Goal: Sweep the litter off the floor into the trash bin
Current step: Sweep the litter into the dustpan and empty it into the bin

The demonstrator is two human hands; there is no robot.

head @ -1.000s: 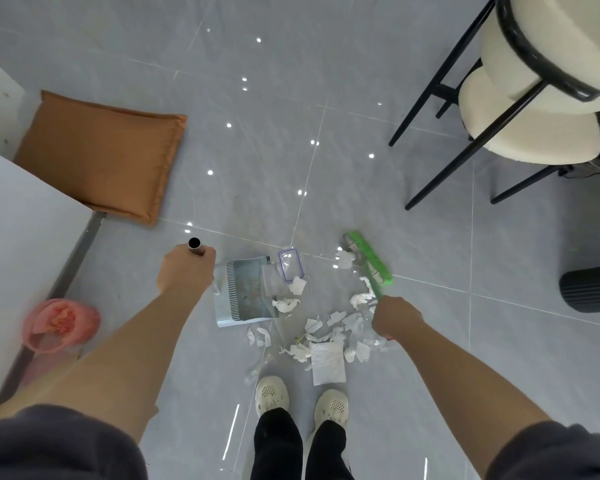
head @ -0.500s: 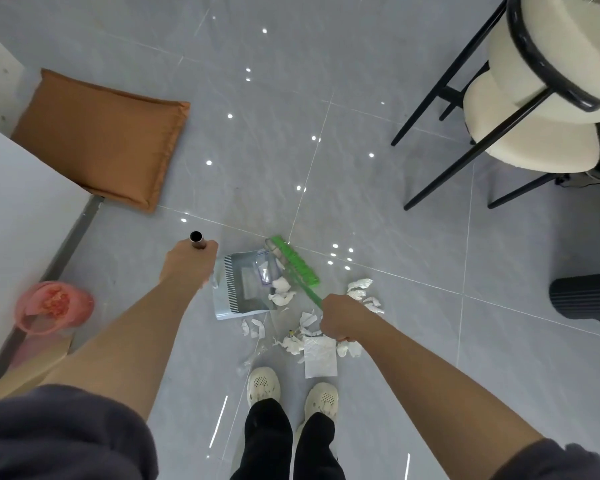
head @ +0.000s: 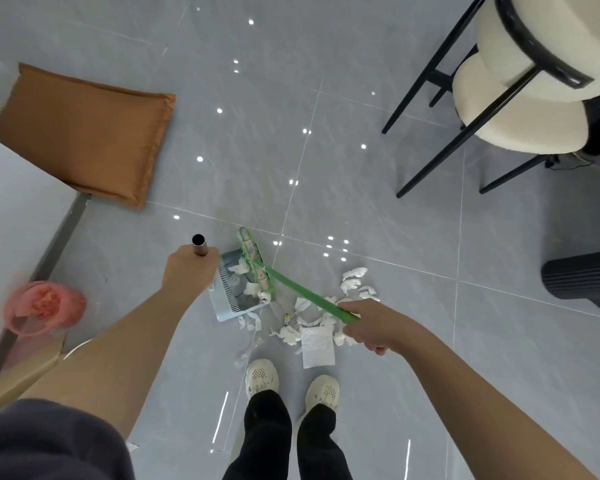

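My left hand [head: 187, 273] grips the metal handle [head: 199, 244] of a pale blue dustpan [head: 226, 310] standing on the grey floor. My right hand [head: 373, 323] grips the green broom handle [head: 305, 294]. The green broom head [head: 255, 265] lies across the dustpan's mouth, with white scraps inside the pan. White paper litter [head: 312, 327] lies scattered on the floor by my shoes, and more scraps [head: 354, 282] lie to the right. A pink trash bin [head: 40, 308] with a pink liner stands at the left, beside the table edge.
A brown cushion [head: 84, 133] lies on the floor at the upper left. A white table [head: 11, 206] fills the left edge. A cream chair [head: 520, 109] with black legs stands at the upper right, a dark ribbed object [head: 582, 278] at the right. My shoes [head: 291, 382] are below the litter.
My right hand has swept the broom head leftward from the litter into the dustpan, pushing several scraps in. My left hand has kept the dustpan handle steady.
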